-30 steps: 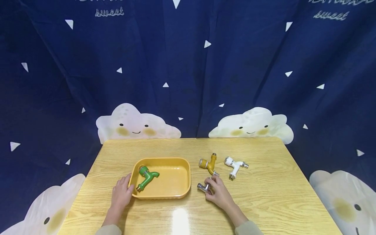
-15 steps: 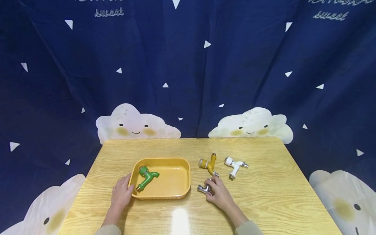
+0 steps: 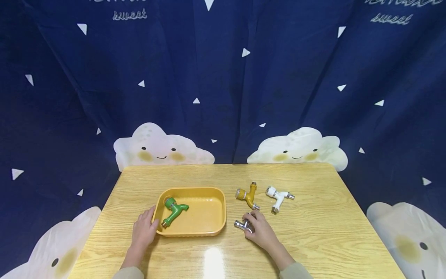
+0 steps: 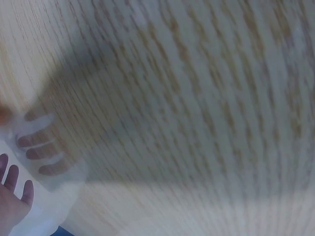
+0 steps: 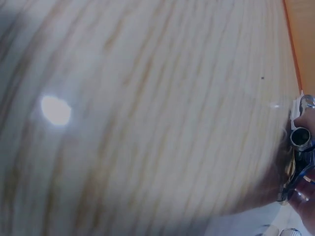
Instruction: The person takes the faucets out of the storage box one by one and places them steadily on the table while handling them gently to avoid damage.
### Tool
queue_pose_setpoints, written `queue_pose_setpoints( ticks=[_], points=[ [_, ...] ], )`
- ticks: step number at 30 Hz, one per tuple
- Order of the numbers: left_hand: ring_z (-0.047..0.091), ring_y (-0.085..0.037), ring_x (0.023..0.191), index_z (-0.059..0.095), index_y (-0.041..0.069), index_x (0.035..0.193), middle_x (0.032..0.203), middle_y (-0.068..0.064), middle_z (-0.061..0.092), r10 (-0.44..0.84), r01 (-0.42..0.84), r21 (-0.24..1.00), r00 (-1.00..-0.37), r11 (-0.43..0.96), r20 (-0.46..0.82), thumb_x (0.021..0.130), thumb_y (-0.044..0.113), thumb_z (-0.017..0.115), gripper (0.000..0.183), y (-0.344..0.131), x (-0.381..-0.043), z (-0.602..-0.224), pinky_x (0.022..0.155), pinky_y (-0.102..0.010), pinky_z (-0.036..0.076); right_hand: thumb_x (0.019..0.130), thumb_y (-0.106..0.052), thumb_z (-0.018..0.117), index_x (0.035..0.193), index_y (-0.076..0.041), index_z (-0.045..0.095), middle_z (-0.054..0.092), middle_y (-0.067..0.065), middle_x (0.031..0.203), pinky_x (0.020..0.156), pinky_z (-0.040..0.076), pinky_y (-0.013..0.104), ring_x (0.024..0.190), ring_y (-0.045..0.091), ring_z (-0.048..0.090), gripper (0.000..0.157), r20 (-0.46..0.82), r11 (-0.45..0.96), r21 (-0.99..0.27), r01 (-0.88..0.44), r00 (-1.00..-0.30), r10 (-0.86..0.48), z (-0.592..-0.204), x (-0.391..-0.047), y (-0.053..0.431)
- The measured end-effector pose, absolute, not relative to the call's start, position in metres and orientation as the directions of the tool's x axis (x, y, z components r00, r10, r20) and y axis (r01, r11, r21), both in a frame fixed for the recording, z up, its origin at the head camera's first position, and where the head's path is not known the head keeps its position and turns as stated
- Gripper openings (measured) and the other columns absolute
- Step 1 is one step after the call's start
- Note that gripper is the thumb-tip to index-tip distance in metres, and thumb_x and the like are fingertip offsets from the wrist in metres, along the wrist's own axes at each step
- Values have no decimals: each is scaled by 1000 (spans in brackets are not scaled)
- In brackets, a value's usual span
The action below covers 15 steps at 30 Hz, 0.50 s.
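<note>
In the head view my right hand [image 3: 260,232] pinches a shiny chrome tap [image 3: 241,224] low over the table, right of the yellow tray [image 3: 191,234]. The fingers hide part of that tap. At the right edge of the right wrist view, the open pipe end of the tap [image 5: 300,138] shows between the fingers. My left hand [image 3: 143,228] rests against the tray's left side, thumb at the rim. In the left wrist view the left hand [image 4: 14,206] shows fairly straight fingers. A green tap [image 3: 175,212] lies inside the tray at its left end.
A mustard-yellow tap [image 3: 250,196] lies just beyond my right hand. To its right is a white tap [image 3: 280,198]. The wooden table [image 3: 334,232] ends at the back against a dark blue curtain [image 3: 223,77] printed with clouds and triangles.
The chrome tap has turned slightly and shifted a touch to the right in my right hand. My left hand, the tray and the other taps have not moved.
</note>
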State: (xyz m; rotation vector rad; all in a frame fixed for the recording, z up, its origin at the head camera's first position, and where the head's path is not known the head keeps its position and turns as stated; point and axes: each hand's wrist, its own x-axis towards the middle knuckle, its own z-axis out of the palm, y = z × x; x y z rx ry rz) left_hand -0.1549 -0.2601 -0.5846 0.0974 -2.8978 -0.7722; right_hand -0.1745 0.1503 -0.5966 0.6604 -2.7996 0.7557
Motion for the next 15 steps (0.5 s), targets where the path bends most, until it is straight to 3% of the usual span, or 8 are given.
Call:
queue_pose_setpoints(
  ticks=[8,15],
  points=[
    [45,-39,109,39,3,135,120,-19,52,-95,-19,493,-987,870,130,89,18,42,48,-260,-155,-585,81,-56,38,69,-21,74,114,-16,60,52,13,113,85,45,47,100,30,53,47,223,788,-439,-431,-902,-369,-592,-172,150],
    [45,-38,108,40,3,134,118,-18,53,-99,-16,501,-985,865,140,89,18,42,48,-260,-155,-586,81,-55,37,67,-25,75,117,-16,57,53,12,112,82,45,49,97,30,55,54,288,787,-402,-468,-881,-377,-589,-174,148]
  ],
)
